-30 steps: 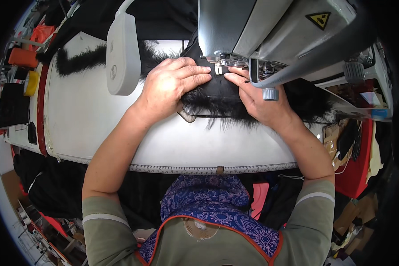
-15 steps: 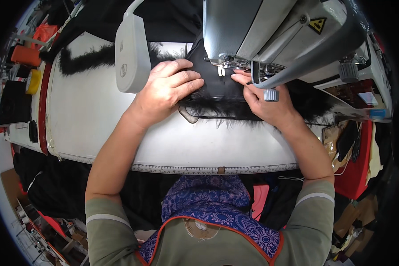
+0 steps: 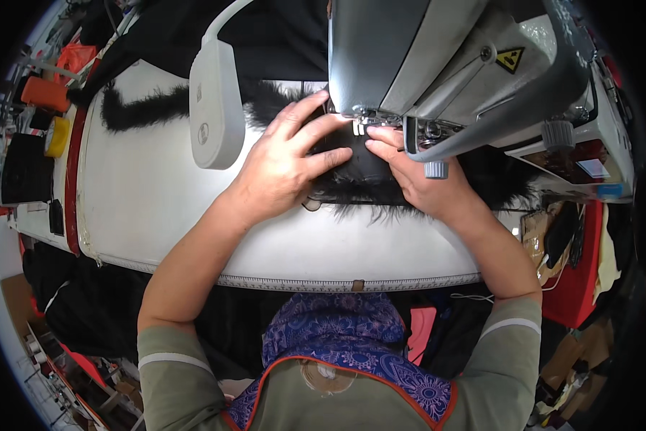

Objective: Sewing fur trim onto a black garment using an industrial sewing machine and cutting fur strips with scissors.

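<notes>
My left hand [image 3: 283, 165] rests on black fabric [image 3: 355, 161] left of the presser foot [image 3: 359, 126] of a sewing machine [image 3: 366, 50]. Its fingers are spread, with two reaching up to the machine head. My right hand [image 3: 420, 172] lies on the fabric just right of the foot, fingers extended and partly hidden behind the machine's guard. Black feather trim [image 3: 359, 192] runs along the fabric's near edge beneath my hands, and another stretch of it [image 3: 143, 104] lies at the back left of the white table [image 3: 143, 187].
A white lamp-like unit [image 3: 214, 108] hangs beside my left hand. A measuring strip [image 3: 301, 283] edges the table's front. At left are an orange container [image 3: 43, 93], a yellow roll [image 3: 56, 136] and dark objects [image 3: 25, 169]. A red bin [image 3: 581, 273] stands at right, with dark cloth behind the table.
My left hand has shifted right and its upper fingers have stretched farther forward, spreading apart, toward the machine head. My right hand stays beside the presser foot. The whole view has shifted slightly.
</notes>
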`<action>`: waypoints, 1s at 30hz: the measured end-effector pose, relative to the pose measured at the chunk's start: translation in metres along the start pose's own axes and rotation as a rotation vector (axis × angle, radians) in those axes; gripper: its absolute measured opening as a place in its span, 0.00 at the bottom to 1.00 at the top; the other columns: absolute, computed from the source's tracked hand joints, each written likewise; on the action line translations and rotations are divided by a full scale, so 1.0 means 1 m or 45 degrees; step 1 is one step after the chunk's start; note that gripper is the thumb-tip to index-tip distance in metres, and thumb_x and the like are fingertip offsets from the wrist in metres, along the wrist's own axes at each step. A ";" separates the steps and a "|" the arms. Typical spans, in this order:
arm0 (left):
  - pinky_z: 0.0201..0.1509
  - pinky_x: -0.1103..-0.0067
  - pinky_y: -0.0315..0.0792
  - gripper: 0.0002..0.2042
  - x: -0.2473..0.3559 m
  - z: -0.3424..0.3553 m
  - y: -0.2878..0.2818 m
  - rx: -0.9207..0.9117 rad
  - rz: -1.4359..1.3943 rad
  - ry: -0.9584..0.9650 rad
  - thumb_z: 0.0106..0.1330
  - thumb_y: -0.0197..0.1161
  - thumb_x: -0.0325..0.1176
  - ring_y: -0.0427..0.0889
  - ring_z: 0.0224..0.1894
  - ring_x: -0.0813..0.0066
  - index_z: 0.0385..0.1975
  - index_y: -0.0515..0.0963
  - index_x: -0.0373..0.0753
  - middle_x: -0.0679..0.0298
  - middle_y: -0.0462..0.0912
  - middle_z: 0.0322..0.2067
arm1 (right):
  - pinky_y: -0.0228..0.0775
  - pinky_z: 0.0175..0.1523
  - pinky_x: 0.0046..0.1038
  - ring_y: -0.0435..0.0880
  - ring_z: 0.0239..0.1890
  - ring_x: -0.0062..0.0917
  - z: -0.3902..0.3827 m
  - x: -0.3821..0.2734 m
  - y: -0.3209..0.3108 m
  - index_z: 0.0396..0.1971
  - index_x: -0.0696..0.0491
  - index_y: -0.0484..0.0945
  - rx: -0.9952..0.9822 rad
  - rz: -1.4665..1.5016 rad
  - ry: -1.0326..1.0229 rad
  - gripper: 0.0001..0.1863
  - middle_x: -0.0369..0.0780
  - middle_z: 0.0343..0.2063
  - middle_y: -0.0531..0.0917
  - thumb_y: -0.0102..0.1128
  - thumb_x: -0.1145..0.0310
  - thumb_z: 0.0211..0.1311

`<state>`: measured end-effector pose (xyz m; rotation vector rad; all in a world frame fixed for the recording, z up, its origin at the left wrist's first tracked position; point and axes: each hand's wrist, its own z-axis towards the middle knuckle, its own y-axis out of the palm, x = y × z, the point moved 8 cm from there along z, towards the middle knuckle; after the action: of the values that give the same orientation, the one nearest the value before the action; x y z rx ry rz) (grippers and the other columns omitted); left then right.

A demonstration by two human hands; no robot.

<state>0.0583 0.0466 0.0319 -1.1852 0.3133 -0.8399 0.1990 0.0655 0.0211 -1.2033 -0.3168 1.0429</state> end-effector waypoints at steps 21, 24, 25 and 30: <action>0.44 0.74 0.72 0.24 -0.006 -0.001 0.013 -0.009 -0.110 0.018 0.43 0.60 0.23 0.74 0.37 0.68 0.46 0.77 0.40 0.67 0.76 0.51 | 0.69 0.55 0.31 0.78 0.49 0.31 -0.004 0.007 0.005 0.51 0.50 0.75 -0.148 -0.017 0.084 0.26 0.37 0.49 0.78 0.50 0.82 0.49; 0.44 0.74 0.72 0.24 -0.008 0.002 0.011 -0.014 -0.092 -0.005 0.42 0.62 0.23 0.75 0.37 0.69 0.45 0.77 0.42 0.69 0.76 0.50 | 0.70 0.54 0.32 0.78 0.49 0.31 -0.005 0.007 0.004 0.51 0.49 0.75 -0.125 -0.004 0.084 0.26 0.37 0.49 0.78 0.50 0.82 0.48; 0.43 0.74 0.72 0.25 -0.009 0.002 0.012 -0.020 -0.063 -0.022 0.41 0.62 0.23 0.75 0.37 0.69 0.45 0.77 0.43 0.70 0.76 0.49 | 0.70 0.54 0.32 0.78 0.49 0.31 -0.005 0.008 0.004 0.51 0.49 0.76 -0.129 -0.033 0.090 0.27 0.38 0.49 0.78 0.50 0.82 0.47; 0.41 0.75 0.72 0.25 -0.012 0.001 0.012 0.039 -0.034 -0.035 0.40 0.62 0.23 0.74 0.36 0.70 0.44 0.78 0.44 0.73 0.77 0.48 | 0.71 0.52 0.33 0.79 0.48 0.31 -0.004 0.008 0.007 0.50 0.49 0.76 -0.159 -0.091 0.090 0.28 0.38 0.47 0.79 0.52 0.83 0.45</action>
<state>0.0559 0.0570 0.0192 -1.1739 0.2621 -0.8481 0.2026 0.0693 0.0111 -1.3282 -0.3712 0.9273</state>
